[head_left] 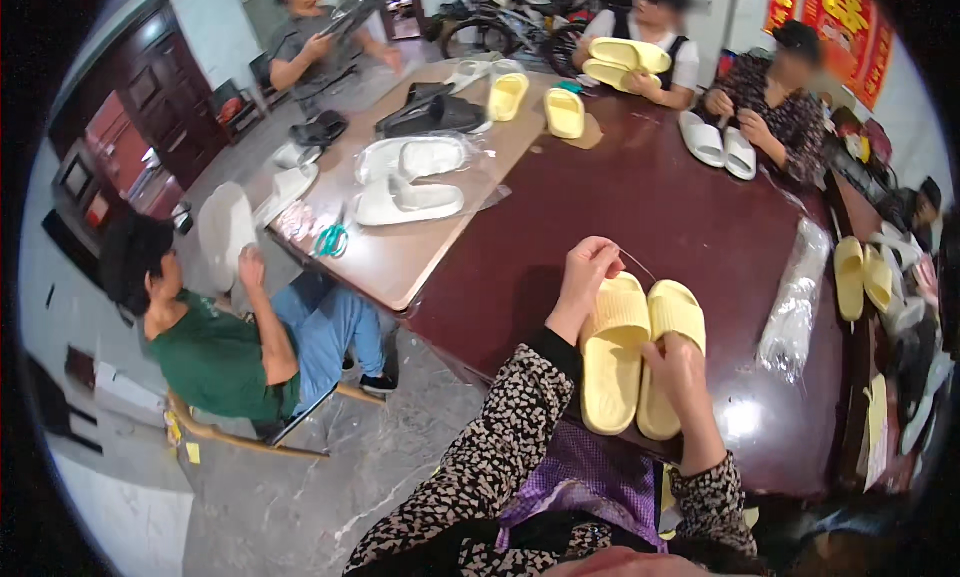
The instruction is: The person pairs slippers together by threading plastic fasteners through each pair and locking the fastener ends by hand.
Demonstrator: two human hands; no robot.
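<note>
A pair of pale yellow slippers (640, 352) lies side by side on the near edge of a dark red tabletop (680, 217), directly in front of the person wearing the camera. The two slippers touch along their inner sides. Their long axis runs near to far, tilted slightly to the right at the far end. The strapped toe ends point away from the person; the heels point back toward the body.

The left hand (590, 267) is raised just over the far left corner of the pair, above the left slipper's strap. Its fingers are pinched together on a thin thread or cord (640, 267) that runs a short way right toward the straps. The right hand (678, 369) rests on the right slipper about midway along its length, fingers closed against its inner edge where the two slippers meet. Both hands are therefore at the pair, the left at the far end, the right nearer the body, set apart along the slippers' length.

A clear plastic bag (795, 307) lies on the tabletop just right of the pair. Farther off, other people sit around the tabletop with white slippers (718, 142) and more yellow ones (565, 112). Teal scissors (330, 241) lie on a lighter section to the far left.
</note>
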